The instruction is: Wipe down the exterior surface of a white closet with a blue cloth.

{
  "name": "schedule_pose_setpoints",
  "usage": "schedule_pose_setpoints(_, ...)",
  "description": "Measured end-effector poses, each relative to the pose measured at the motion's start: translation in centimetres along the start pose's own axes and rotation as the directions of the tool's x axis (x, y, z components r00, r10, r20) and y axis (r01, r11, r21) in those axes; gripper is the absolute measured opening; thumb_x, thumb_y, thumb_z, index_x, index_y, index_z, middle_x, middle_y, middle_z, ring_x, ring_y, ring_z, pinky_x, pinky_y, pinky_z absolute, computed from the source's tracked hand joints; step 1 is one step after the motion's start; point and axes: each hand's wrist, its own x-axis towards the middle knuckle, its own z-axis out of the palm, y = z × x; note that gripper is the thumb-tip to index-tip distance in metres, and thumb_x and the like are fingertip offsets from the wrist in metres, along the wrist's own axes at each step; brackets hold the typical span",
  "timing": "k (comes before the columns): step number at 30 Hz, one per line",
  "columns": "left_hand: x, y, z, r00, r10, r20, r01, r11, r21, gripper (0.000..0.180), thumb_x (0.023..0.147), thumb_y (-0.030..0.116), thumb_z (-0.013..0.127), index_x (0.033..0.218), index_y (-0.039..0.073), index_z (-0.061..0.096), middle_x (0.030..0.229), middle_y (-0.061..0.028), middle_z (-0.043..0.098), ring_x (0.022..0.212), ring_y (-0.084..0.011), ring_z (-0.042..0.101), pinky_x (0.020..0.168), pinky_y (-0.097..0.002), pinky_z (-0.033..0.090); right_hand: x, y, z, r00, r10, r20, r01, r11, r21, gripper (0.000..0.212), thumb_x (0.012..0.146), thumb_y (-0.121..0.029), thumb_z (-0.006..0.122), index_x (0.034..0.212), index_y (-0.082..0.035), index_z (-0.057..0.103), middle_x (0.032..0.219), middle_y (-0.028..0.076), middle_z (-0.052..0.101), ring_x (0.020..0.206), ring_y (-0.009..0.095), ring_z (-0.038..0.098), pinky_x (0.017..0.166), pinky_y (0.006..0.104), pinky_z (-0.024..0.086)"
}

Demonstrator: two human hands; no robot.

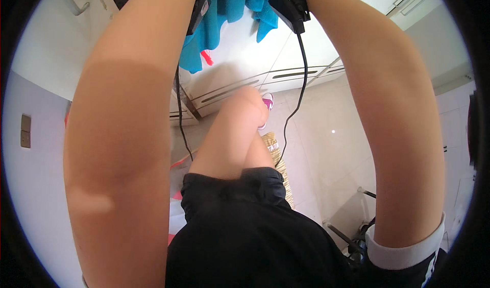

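So both arms are reaching up past the top edge, which puts the hands out of shot, and I honestly can't tell if the fingers are gripping anything or loose. The teal cloth [232, 4] hangs between the wrists in front of the white cabinet [291, 50], so my guess is the step in hand is handling that cloth, and the next move calls for keeping the right cable [304, 73] and left cable [180, 124] from snagging it.
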Motion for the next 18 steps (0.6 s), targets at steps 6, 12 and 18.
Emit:
schedule_pose_setpoints(6, -0.5, 0.6, 0.7, 0.995, 0.100, 0.025, -0.098, 0.993, -0.068, 0.060, 0.092, 0.033, 0.031, 0.134, -0.010, 0.030, 0.146, -0.0218, 0.018, 0.138, -0.0321, 0.010, 0.114, -0.0414, 0.003, -2.1, 0.1, -0.7, 0.992, 0.052, 0.116, -0.053, 0.999, 0.006, 0.077, 0.078, -0.034, 0.053, 0.138, 0.002, 0.021, 0.132, 0.025, 0.036, 0.120, 0.042, 0.034, 0.104, 0.0463, 0.025)
schedule_pose_setpoints(12, -0.7, 1.8, 0.3, 0.976, 0.209, 0.065, -0.201, 0.973, -0.116, 0.058, 0.092, 0.031, 0.031, 0.133, -0.010, 0.031, 0.146, -0.0217, 0.017, 0.138, -0.0324, 0.009, 0.114, -0.0416, 0.002, -4.7, 0.9, -0.7, 0.983, 0.105, 0.150, -0.102, 0.994, -0.029, 0.076, 0.077, -0.030, 0.055, 0.138, 0.001, 0.022, 0.134, 0.024, 0.035, 0.121, 0.040, 0.035, 0.105, 0.0466, 0.025)
schedule_pose_setpoints(18, -0.2, 3.6, -1.2, 0.946, 0.307, 0.105, -0.226, 0.856, -0.464, 0.059, 0.092, 0.031, 0.031, 0.134, -0.011, 0.029, 0.147, -0.0219, 0.015, 0.138, -0.0323, 0.007, 0.114, -0.0417, 0.001, -7.0, 1.4, -2.6, 0.961, 0.205, 0.187, -0.193, 0.978, -0.082, 0.077, 0.077, -0.034, 0.053, 0.139, 0.000, 0.021, 0.133, 0.023, 0.036, 0.122, 0.039, 0.034, 0.106, 0.0463, 0.024)
